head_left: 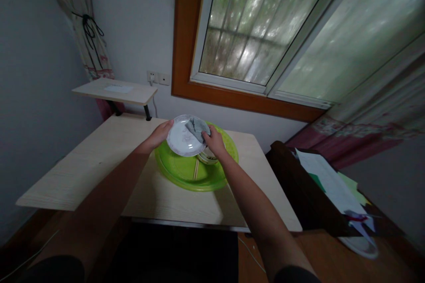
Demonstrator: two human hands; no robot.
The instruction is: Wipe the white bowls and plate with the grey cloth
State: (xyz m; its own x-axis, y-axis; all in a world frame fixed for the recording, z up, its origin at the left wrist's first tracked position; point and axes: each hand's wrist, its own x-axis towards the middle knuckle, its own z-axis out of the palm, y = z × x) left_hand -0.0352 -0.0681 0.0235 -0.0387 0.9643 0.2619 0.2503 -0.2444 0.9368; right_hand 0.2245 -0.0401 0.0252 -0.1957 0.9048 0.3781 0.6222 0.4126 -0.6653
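Note:
My left hand [160,135] grips the left rim of a white plate [181,139], which is tilted above a large green basin [186,172]. Against the plate's upper right face, my right hand [214,140] presses a grey cloth [196,127]. Under the right hand, inside the basin, sits a bowl [208,158], partly hidden. A pair of chopsticks [195,169] lies in the basin below the plate.
The basin stands on a light wooden table [99,163] with a small raised shelf [114,90] at its back left. A dark piece of furniture with papers [327,181] stands to the right. Behind are a wall socket [157,78], a window and curtains.

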